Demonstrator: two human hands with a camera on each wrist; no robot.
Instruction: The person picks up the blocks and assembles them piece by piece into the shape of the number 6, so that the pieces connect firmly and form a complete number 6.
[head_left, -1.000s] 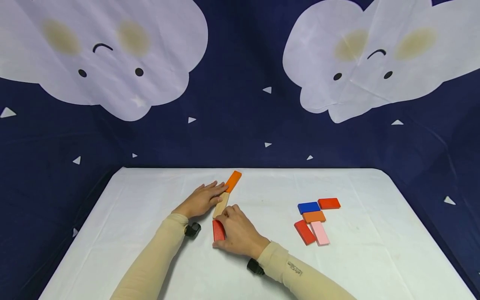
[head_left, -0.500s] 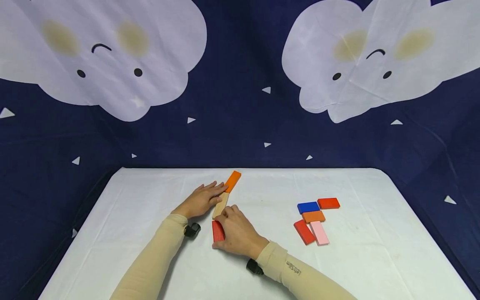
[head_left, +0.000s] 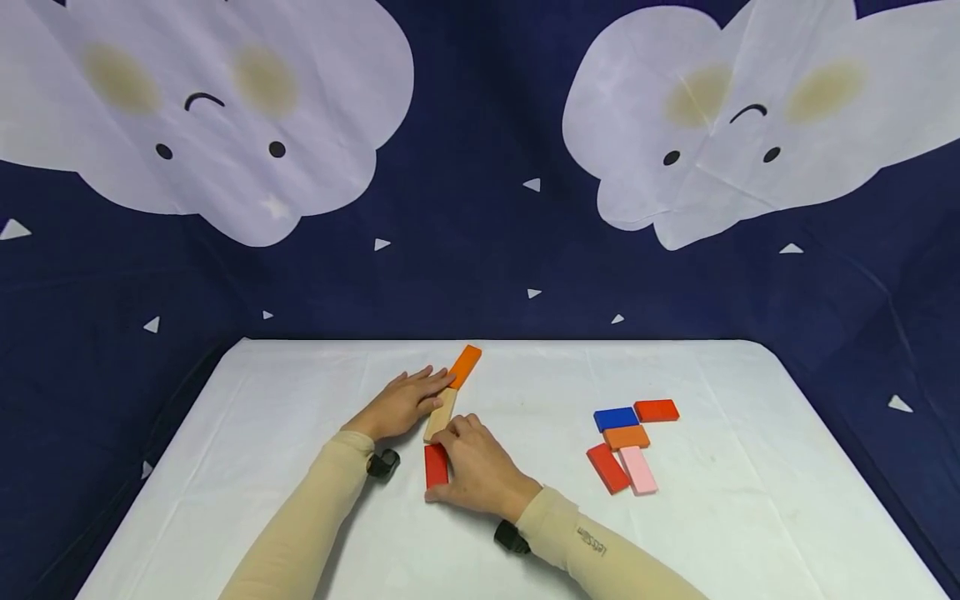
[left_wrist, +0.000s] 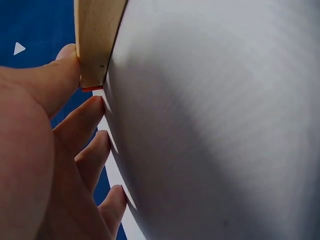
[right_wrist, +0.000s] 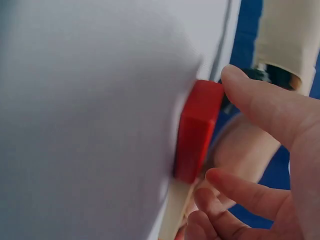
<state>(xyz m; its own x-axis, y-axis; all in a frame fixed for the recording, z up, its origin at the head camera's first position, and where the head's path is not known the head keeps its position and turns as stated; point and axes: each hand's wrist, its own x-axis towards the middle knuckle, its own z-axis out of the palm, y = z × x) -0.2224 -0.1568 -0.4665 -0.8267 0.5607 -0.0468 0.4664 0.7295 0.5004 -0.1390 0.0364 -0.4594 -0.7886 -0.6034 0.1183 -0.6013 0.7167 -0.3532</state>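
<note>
1. White table (head_left: 525, 550): left of centre, a row runs from the far orange block (head_left: 467, 364) through the plain block (head_left: 442, 414) to the near red block (head_left: 434, 465).
2. Right hand (head_left: 483, 471): curled thumb and fingers grip the red block's ends, seemingly keeping it in line.
3. Left hand (head_left: 401, 404): fingers extended, apparently steadying the plain block.
4. Red block: its top looks squarer, brighter than half a second ago; both hands hold position.

Red, solid red, was the near block (head_left: 436, 465); pale tan the middle block (head_left: 442, 419), orange the far block (head_left: 466, 365)! Blue, orange, pink and red showed on the side blocks (head_left: 626, 437). White clouds (head_left: 225, 125) and triangles (head_left: 532, 185) dotted the navy backdrop (head_left: 480, 125)!
</note>
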